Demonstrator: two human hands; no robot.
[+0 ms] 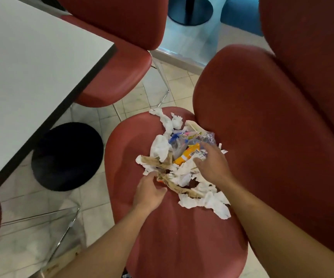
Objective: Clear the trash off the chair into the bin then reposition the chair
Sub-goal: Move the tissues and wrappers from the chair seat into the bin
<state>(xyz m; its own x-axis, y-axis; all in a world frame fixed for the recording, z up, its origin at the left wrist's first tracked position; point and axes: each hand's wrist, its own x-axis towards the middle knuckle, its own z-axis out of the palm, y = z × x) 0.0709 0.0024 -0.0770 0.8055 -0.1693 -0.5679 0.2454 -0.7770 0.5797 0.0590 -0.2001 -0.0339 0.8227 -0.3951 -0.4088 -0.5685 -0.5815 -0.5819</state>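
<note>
left hand [149,190]: grabbing the brown paper [174,183] edge
right hand [212,163]: fingers loose, resting on the wrappers [188,153]
chair [182,237]: red, trash piled on the seat

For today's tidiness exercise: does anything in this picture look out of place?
Yes. A heap of trash, crumpled napkins and snack wrappers, lies on the red chair seat, where litter does not belong. Both hands reach into it.

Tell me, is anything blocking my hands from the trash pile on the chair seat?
Nothing visible does. The left hand and the right hand are already at the trash pile on the chair seat. No bin is in view.
</note>
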